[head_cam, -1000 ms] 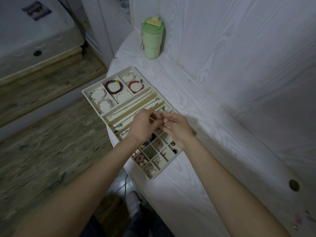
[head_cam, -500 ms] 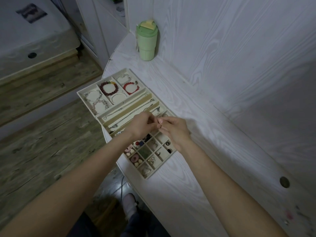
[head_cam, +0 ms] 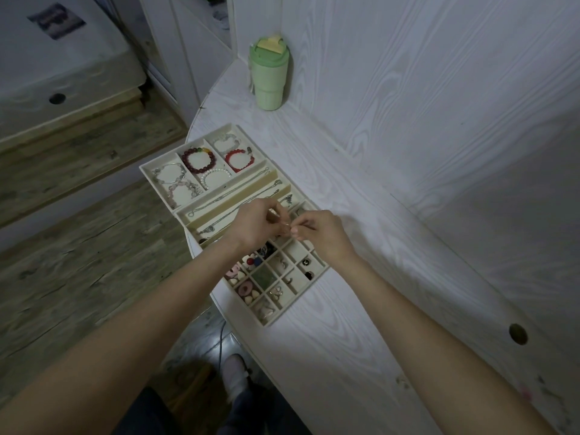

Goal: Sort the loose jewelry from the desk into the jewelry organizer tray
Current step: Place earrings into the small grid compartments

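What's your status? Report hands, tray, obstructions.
Left hand and right hand: joint grip on a small piece, too small to identify. Over cream compartmented organizer tray. Nothing blocking.

The piece pinched between left hand (head_cam: 251, 226) and right hand (head_cam: 326, 233) is too small to identify; both hide tray (head_cam: 150, 171) cells at six o'clock.

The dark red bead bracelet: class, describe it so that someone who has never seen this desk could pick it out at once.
Start at the cream jewelry organizer tray on the white desk. Go to its far end, away from the hands, where bracelets lie in larger compartments. The dark red bead bracelet lies in the middle one, above a white bead bracelet; it alone has a few green and yellow beads.
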### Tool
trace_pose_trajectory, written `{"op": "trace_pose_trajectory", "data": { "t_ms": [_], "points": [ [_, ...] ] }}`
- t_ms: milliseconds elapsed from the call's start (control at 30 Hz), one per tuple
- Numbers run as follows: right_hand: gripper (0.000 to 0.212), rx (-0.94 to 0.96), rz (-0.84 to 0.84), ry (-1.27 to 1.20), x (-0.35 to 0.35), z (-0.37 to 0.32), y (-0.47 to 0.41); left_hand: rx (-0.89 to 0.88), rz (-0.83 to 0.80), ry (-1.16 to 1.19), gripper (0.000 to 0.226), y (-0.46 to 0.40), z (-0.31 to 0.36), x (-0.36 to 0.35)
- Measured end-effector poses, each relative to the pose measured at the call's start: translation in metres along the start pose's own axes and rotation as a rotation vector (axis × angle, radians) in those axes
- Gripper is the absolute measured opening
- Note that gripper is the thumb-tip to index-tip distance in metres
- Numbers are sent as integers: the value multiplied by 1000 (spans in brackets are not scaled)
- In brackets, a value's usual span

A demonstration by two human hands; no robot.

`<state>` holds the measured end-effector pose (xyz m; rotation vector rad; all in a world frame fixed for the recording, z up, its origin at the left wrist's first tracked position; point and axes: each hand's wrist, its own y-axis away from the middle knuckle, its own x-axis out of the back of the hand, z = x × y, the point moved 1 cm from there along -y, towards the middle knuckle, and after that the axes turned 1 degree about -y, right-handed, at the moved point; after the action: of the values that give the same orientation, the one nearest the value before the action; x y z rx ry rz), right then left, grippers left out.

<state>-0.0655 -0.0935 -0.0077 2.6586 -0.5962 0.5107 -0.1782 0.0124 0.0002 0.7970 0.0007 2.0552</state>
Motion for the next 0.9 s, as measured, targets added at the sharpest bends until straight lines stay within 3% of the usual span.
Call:
{"op": "trace_pose_trajectory", "data": {
  "t_ms": [300,567,733,900],
  "points": [
    [11,204,-106,635,-15,2,-14,158,101,-202,14,3,-14,-8],
    [15,193,-158,831,-19,6,-22,182,37,-273,7,0,-19,-16],
    [22,136,-178,940,-26,0,-30,138,99,-374,26,6,-32,-7],
    [24,73,-232,1076,-32,-15,-33,51,-5,-462,44,10,-32,-8]
  ]
}}
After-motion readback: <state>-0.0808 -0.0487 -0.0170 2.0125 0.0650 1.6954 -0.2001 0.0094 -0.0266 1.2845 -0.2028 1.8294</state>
